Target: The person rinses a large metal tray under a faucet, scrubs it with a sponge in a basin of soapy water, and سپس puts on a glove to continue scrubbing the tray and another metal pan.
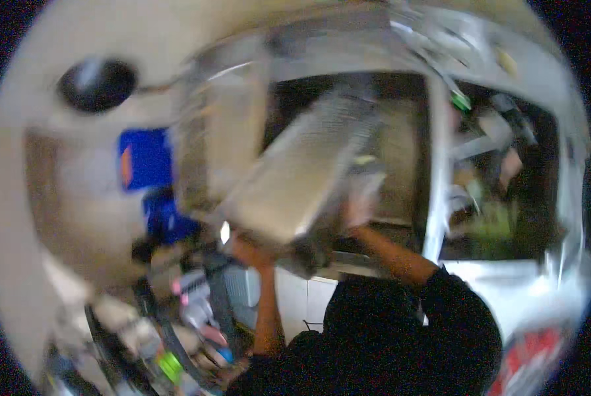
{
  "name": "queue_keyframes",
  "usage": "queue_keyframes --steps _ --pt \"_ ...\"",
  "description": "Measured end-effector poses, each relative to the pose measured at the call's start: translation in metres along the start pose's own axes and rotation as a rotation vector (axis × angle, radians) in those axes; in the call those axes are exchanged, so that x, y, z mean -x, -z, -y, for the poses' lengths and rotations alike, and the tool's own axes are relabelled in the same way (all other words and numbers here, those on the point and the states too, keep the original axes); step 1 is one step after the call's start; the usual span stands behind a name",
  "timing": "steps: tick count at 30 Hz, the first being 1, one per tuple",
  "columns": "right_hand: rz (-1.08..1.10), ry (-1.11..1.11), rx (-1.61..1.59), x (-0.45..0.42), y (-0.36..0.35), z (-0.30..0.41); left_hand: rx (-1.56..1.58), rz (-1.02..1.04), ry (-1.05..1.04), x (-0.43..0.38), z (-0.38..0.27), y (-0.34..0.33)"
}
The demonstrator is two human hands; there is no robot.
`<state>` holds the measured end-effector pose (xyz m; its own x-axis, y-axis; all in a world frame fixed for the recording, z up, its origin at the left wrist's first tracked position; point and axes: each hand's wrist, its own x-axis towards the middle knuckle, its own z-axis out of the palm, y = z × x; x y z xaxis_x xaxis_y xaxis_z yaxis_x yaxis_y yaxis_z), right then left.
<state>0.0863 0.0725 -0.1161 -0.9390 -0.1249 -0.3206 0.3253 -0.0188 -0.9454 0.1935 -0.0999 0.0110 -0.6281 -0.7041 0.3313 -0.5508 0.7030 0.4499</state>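
Observation:
A long grey-beige panel (295, 173) lies slantwise before me, its far end reaching into a dark opening of a silvery-white vehicle body (436, 173). My left hand (252, 251) grips its near left corner. At the panel's right edge is my right hand (360, 208), next to a pale blurred thing (369, 180). Motion blur hides the right fingers, so whether they hold the panel or the pale thing is unclear. The panel's far end is blurred too.
Through the right-hand opening, mixed items show, including a yellow-green one (493, 218). A red tail light (530, 356) is at lower right. Blue containers (147, 158) and a dark round object (97, 85) stand at left. Clutter with a bright green item (170, 367) fills the lower left.

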Motion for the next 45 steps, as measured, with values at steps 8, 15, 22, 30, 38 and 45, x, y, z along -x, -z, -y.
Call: queue_keyframes --steps 8,15,22,30,38,45 --pt "0.483 0.079 0.269 0.028 0.072 -0.002 0.37 -0.024 0.13 0.024 -0.086 -0.005" --pt "1.084 0.181 0.507 0.045 0.095 0.032 0.409 -0.12 0.062 0.009 -0.123 0.008" --pt "1.306 0.097 0.73 -0.009 0.12 0.058 0.179 0.025 0.058 -0.019 -0.148 -0.051" --pt "0.986 0.051 0.644 -0.029 0.118 0.043 0.393 0.163 -0.059 0.0 -0.182 -0.044" --pt "0.001 -0.209 -0.292 -0.11 0.084 -0.013 0.085 0.296 -0.091 -0.032 -0.175 -0.037" --pt "-0.312 -0.396 -0.659 -0.032 0.118 0.047 0.087 0.468 -0.23 -0.078 -0.265 -0.049"
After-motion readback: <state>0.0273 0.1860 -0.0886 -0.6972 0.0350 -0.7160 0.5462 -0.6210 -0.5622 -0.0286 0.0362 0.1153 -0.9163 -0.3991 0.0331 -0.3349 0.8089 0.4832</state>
